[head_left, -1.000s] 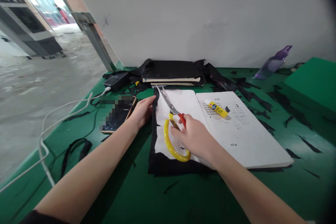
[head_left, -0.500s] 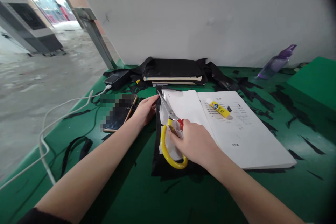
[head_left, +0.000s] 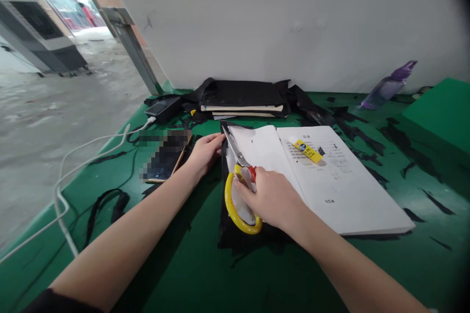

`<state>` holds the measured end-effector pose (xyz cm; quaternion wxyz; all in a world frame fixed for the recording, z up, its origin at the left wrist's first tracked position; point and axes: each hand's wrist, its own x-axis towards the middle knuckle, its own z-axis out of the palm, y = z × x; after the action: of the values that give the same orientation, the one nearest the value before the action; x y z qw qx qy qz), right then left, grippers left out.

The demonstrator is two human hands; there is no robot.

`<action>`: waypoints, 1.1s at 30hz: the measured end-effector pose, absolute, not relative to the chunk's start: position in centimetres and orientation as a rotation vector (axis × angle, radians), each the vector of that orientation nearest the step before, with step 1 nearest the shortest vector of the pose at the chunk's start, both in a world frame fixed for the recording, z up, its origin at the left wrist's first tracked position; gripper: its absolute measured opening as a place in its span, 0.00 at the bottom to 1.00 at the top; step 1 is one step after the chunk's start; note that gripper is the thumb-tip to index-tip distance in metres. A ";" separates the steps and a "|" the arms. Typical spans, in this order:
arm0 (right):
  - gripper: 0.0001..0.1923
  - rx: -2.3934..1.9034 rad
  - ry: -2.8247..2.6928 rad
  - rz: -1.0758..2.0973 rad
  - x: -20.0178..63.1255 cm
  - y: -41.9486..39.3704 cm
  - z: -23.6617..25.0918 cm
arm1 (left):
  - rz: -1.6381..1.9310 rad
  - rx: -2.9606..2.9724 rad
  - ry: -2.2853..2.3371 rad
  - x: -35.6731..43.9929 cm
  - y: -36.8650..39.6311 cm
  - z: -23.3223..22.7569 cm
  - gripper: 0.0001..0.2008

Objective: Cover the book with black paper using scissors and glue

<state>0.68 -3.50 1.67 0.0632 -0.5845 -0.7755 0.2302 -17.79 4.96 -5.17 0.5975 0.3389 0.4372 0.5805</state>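
My right hand [head_left: 271,200] is clamped on the yellow-and-red handles of the steel scissors [head_left: 240,183], fingers through the big yellow loop. Blades point away from me, nearly shut, running along the left edge of the white paper sheet [head_left: 257,149].

My left hand [head_left: 205,152] lies partly curled, fingertips pinning the black strip of material [head_left: 223,176] that borders that sheet on the left. Can't tell if it grips the strip or only presses it.

The sheet is the left page of an open white booklet [head_left: 341,181] lying flat on the green worktop [head_left: 183,264], just ahead of me. Black material also shows under the booklet's near-left corner, below the scissors.

Around it:
- small yellow glue tube [head_left: 307,151] lying on the right page
- dark phone [head_left: 163,160], partly blurred, touching distance left of my left hand
- stack of black folded material with pale boards [head_left: 242,100] at the wall
- purple plastic bottle [head_left: 387,86] on its side, far right
- white cable [head_left: 73,171] trailing off the left edge
- black offcuts [head_left: 367,142] scattered on the right
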 end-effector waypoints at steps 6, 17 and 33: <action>0.28 -1.754 -2.328 0.689 0.8 -3.3 1.2 | 1.343 0.821 1.021 -17.8 5.0 -5.4 0.13; 0.28 -1.789 -2.334 0.729 0.7 -3.4 1.2 | 1.341 0.856 1.048 -17.9 5.0 -5.4 0.15; 0.21 -1.695 -2.102 0.842 1.4 -2.8 1.9 | 1.393 0.779 1.158 -17.9 4.9 -4.9 0.17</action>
<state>1.40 -2.76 1.89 0.1561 -0.5918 -0.7341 0.2940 -17.93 4.92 -4.91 0.5521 0.3295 0.4896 0.5890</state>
